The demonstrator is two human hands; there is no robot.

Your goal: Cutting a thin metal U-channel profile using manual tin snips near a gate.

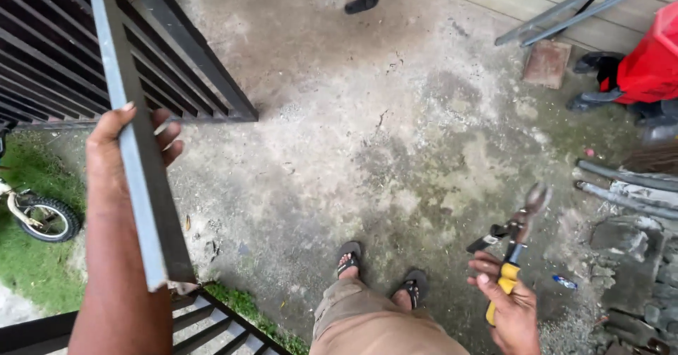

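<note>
My left hand [116, 150] grips a long grey metal bar [134, 136] that runs from the top of the view down to my side, next to a dark barred metal gate [183, 51]. My right hand [512, 305] holds a pair of yellow-handled metal snips [512, 245], their jaws pointing up and away from me. My feet in black sandals [349, 256] stand on the stained concrete floor [367, 129] between the two hands.
A second barred gate section [212, 327] lies low at the bottom left. A small bicycle wheel [42, 217] rests on grass at left. Rubble and pipes [628, 193] lie at right, beside a red object [650, 58]. Sandals [360, 2] sit at the top.
</note>
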